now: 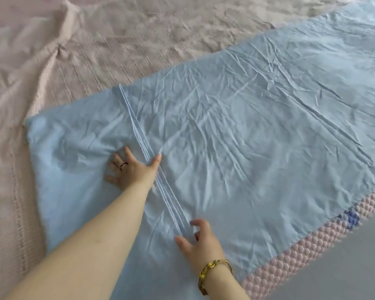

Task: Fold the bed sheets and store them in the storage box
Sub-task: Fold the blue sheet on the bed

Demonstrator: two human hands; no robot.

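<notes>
A light blue bed sheet (258,126) lies folded into a long strip across the bed, creased, running from lower left to upper right. Its layered hem edges (139,135) cross the strip diagonally. My left hand (132,169) presses flat on the sheet just left of those edges, fingers spread, thumb reaching over them. My right hand (199,241) hovers at the near end of the same edges, fingers loosely curled, touching or nearly touching the cloth; I cannot tell whether it pinches anything. No storage box is in view.
A pale pink textured bedspread (95,40) covers the bed behind and left of the sheet. A pink honeycomb-patterned mattress edge (312,256) runs along the lower right, with grey floor (355,267) beyond it.
</notes>
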